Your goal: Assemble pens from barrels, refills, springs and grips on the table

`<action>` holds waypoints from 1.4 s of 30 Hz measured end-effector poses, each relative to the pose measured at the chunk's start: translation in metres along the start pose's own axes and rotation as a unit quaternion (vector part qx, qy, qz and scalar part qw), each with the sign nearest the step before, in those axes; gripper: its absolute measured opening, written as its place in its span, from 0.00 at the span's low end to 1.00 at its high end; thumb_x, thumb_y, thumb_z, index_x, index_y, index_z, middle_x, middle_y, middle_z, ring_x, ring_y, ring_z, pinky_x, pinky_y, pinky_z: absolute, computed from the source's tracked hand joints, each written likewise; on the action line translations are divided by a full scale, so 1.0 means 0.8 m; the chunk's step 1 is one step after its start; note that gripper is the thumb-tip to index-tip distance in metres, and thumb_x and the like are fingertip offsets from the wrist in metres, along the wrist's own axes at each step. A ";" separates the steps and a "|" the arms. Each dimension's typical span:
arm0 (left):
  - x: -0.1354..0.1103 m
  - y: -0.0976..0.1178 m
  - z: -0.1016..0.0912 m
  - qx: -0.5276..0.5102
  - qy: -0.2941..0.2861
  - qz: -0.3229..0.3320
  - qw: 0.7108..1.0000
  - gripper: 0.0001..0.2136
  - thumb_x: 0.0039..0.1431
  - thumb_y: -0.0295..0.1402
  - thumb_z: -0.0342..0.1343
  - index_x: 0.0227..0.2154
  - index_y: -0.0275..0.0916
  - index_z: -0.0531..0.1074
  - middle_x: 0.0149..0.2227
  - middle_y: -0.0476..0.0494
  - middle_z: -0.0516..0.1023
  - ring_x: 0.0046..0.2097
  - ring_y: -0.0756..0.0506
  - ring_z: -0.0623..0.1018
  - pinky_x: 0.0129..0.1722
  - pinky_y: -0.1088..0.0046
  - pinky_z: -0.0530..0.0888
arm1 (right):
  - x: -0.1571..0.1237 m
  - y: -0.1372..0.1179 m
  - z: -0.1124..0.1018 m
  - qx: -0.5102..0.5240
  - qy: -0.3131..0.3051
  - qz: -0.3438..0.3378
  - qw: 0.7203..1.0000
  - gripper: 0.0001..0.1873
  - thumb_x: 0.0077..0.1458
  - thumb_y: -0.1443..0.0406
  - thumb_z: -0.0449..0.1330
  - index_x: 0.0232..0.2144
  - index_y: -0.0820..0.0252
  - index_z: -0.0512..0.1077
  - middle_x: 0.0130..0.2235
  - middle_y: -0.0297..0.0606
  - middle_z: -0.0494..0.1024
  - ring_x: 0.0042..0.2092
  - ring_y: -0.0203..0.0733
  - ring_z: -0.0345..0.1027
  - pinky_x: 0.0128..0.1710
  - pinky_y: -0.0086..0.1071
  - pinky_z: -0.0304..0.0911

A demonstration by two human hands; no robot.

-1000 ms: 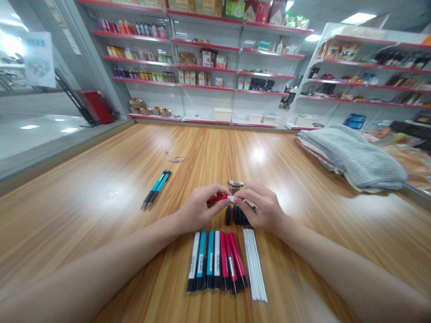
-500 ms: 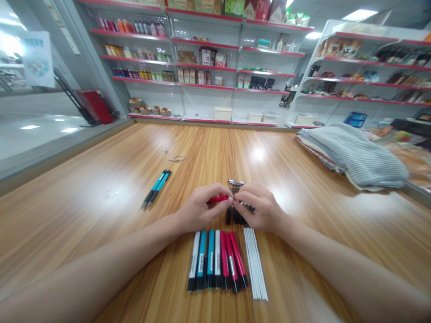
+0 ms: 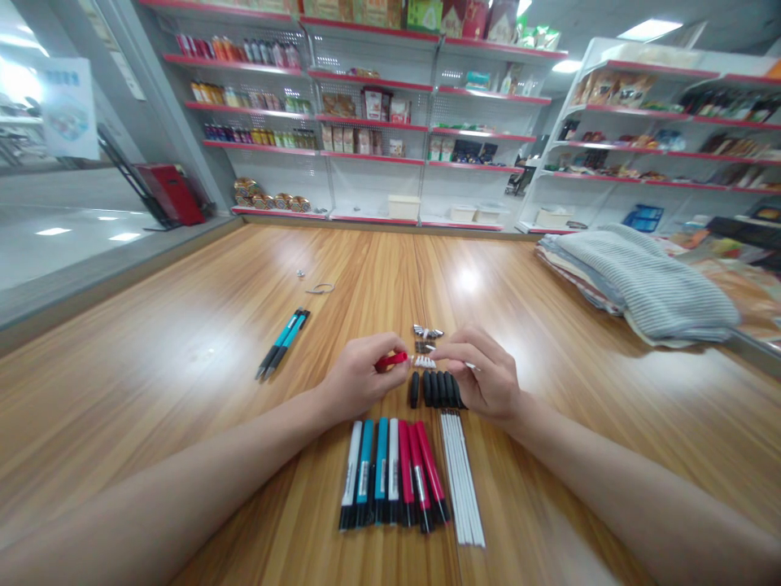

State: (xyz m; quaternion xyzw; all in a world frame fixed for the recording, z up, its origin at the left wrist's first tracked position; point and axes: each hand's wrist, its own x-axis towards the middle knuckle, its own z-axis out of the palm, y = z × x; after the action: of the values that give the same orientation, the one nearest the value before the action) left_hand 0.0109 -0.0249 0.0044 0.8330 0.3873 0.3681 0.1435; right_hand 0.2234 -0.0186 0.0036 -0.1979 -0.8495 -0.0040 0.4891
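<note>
My left hand (image 3: pixel 359 374) is closed round a red pen barrel (image 3: pixel 391 359) whose end pokes out to the right. My right hand (image 3: pixel 485 370) pinches a thin white refill (image 3: pixel 470 366) and hovers over a row of black pen grips (image 3: pixel 436 389). Small metal springs and tips (image 3: pixel 427 332) lie just beyond the fingers. Closer to me, a row of several white, blue and red pen barrels (image 3: pixel 394 472) lies side by side, with a bundle of white refills (image 3: pixel 462 476) to their right.
Two blue pens (image 3: pixel 284 342) lie to the left on the wooden table (image 3: pixel 183 350). A small wire ring (image 3: pixel 320 288) lies farther back. Folded grey cloth (image 3: pixel 647 281) is stacked at the right. Shop shelves (image 3: pixel 372 122) stand behind.
My hands have drawn apart. The right hand moved right, off the red barrel's end, uncovering the black grips. The left hand keeps the red barrel.
</note>
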 end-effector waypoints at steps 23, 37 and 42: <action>0.004 -0.012 0.001 0.032 0.033 -0.070 0.996 0.07 0.59 0.33 0.52 0.27 0.36 0.68 0.25 0.50 0.70 0.27 0.52 0.70 0.26 0.79 0.64 | -0.008 0.051 -0.013 -0.051 -0.105 0.167 0.979 0.09 0.60 0.63 0.55 0.33 0.61 0.73 0.29 0.37 0.73 0.32 0.36 0.66 0.34 0.30 0.59; 0.004 -0.011 0.002 0.035 0.020 -0.083 0.996 0.07 0.59 0.33 0.52 0.28 0.36 0.68 0.26 0.50 0.71 0.29 0.52 0.70 0.28 0.78 0.65 | -0.004 0.054 -0.019 -0.117 -0.268 0.305 0.906 0.11 0.52 0.55 0.61 0.29 0.56 0.75 0.27 0.31 0.76 0.29 0.35 0.67 0.29 0.28 0.54; 0.004 -0.010 0.001 0.033 0.018 -0.084 0.996 0.07 0.59 0.33 0.52 0.28 0.36 0.68 0.26 0.49 0.71 0.28 0.52 0.70 0.28 0.77 0.65 | 0.000 0.056 -0.021 -0.114 -0.295 0.298 0.901 0.10 0.54 0.55 0.60 0.30 0.55 0.75 0.30 0.33 0.77 0.31 0.37 0.68 0.30 0.28 0.54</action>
State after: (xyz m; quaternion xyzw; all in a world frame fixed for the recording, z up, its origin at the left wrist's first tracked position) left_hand 0.0085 -0.0168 0.0013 0.7953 0.4699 0.3567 0.1396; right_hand 0.2529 0.0194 0.0037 -0.4883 -0.8498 0.1039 0.1689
